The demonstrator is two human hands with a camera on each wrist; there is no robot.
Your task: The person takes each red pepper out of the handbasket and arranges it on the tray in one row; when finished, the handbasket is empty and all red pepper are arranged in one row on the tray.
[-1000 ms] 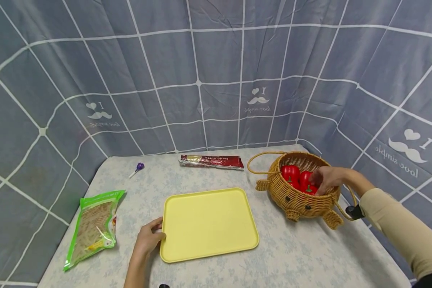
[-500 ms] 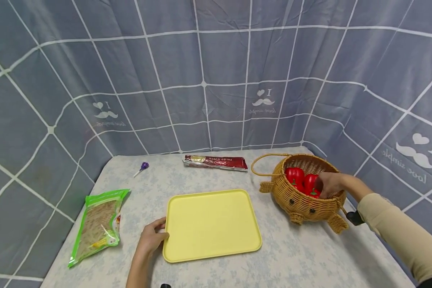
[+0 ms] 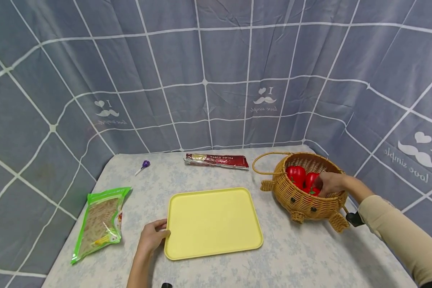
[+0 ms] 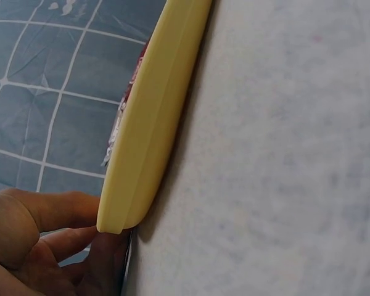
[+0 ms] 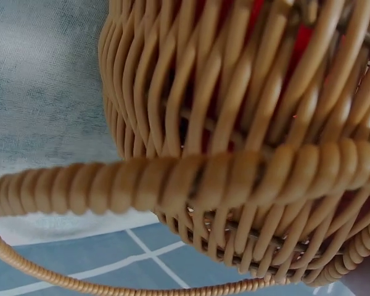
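My left hand [image 3: 152,237] pinches the left edge of the yellow tray [image 3: 214,224], thumb on the rim and fingers beneath it. In the left wrist view, the tray's side wall [image 4: 151,123] lies close over the tablecloth, fingers at its corner. Over at the right, my right hand [image 3: 330,184] reaches into a wicker basket [image 3: 302,204] with an animal face. Its fingers are curled round a red bell pepper [image 3: 312,191], fingertips hidden. Another red bell pepper [image 3: 296,174] lies beside it. Wicker and a handle [image 5: 172,182] fill the right wrist view, with red showing through gaps.
A dark red foil packet [image 3: 217,161] lies behind the tray. To the left are a purple lollipop [image 3: 145,163] and a clear bag with green edges [image 3: 100,224]. A grey checked curtain [image 3: 227,100] closes off the back and sides.
My right hand has gone deeper into the basket among the peppers, then stayed there. The left hand keeps its hold on the tray. The head view has shifted slightly.
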